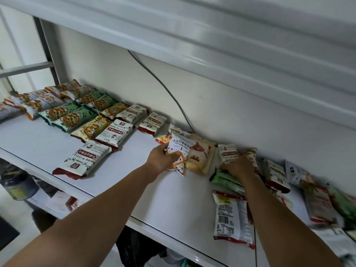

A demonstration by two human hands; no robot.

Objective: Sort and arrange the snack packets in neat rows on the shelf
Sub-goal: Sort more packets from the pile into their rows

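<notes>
Left hand: the left hand point(161, 158) is clenched around a white packet with orange pattern point(179, 151), thumb on its near face, holding the lower half just above the shelf point(134, 182).
Held packet's place: mid-shelf, near the back wall, overlapping the left edge of a beige packet point(203, 157) and the lower part of a yellow chip packet point(172, 134).
Right hand: the right hand point(239, 165) has its fingers curled over the bottom of a white-and-red packet point(228, 152), which stands up out of the grasp and leans toward the wall.
Under the right hand: green packets point(224, 178) lie flat, partly covered by the wrist.
Sorted rows: sorted packets point(86, 110) lie side by side at the left, grouped by colour, from orange through green and yellow to white-and-red.
Unsorted pile: loose packets point(317, 197) crowd the right end, overlapping one another.
Near edge: a barcode-side packet point(231, 218) lies face down beside the right forearm.
Behind: a dark cable point(163, 83) runs down the wall to the chip packet.
</notes>
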